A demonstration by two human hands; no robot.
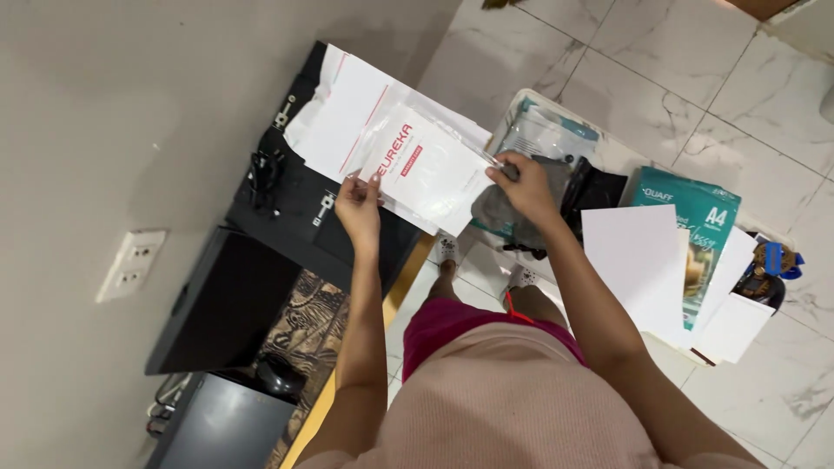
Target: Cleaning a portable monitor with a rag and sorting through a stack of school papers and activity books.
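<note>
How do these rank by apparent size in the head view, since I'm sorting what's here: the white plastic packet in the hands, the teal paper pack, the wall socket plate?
1. White plastic packet, held by left hand and right hand; nearer the camera, which may flatter it.
2. Teal paper pack, partly covered by white sheets.
3. Wall socket plate.

We are reaching both bare arms up from the lower middle of the frame toward its centre. Our left hand [358,208] is pinching with its fingers [365,181] closed, wrist straight. Our right hand [524,187] is curling its fingers [499,172] shut, its forearm slanting in from lower right.
</note>
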